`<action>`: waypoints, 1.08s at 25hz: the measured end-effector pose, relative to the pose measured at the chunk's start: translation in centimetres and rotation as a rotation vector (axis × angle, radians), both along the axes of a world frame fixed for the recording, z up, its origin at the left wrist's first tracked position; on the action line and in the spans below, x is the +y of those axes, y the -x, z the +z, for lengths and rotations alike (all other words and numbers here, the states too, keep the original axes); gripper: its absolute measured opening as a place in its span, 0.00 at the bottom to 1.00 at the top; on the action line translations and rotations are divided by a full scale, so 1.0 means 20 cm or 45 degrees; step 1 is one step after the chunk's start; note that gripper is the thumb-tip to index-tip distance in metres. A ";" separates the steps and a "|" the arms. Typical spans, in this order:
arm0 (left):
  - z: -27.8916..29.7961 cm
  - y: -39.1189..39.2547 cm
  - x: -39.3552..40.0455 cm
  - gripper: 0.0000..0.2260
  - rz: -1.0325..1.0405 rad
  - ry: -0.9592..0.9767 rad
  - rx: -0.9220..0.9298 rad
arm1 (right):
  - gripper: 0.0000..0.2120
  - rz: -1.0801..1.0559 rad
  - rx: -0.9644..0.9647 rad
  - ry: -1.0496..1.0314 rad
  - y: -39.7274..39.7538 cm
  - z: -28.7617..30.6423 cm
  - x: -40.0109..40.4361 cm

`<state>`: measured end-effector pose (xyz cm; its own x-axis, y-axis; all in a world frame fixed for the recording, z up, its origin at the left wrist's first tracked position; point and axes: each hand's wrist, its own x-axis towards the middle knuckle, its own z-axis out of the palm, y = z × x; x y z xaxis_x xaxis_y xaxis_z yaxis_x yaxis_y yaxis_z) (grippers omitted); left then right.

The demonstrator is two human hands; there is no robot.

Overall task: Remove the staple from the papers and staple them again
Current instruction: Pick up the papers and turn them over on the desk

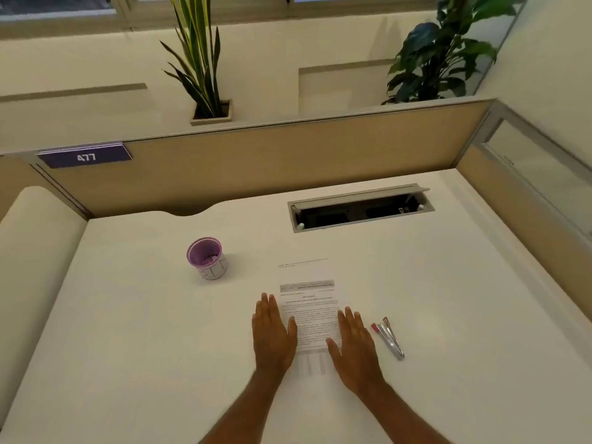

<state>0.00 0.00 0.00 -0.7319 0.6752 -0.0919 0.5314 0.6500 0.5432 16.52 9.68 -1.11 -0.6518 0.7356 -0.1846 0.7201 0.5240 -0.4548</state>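
Note:
The printed papers lie flat on the white desk in front of me. My left hand rests palm down on their left edge, fingers together and holding nothing. My right hand lies flat on their right edge, also holding nothing. A small silver stapler with red ends lies on the desk just right of my right hand, apart from it. The staple itself is too small to make out.
A purple-rimmed cup stands at the left rear of the desk. An open cable hatch is set in the desk at the back. Tan partition panels close off the rear and right sides.

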 end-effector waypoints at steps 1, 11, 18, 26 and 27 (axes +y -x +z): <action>-0.02 0.01 0.01 0.32 0.080 -0.016 -0.100 | 0.35 -0.031 0.016 0.010 0.00 -0.03 -0.01; 0.02 0.11 0.16 0.30 0.440 0.084 -0.520 | 0.34 -0.117 -0.085 -0.047 0.03 -0.15 -0.04; 0.07 0.28 0.22 0.23 0.875 -0.372 -1.328 | 0.34 -0.114 -0.048 -0.017 0.01 -0.13 -0.03; 0.08 0.28 0.19 0.08 0.858 -0.478 -1.294 | 0.33 -0.206 0.028 0.138 0.10 -0.05 -0.03; 0.10 0.27 0.19 0.09 0.842 -0.487 -1.316 | 0.32 -0.205 0.085 0.169 0.14 -0.01 -0.04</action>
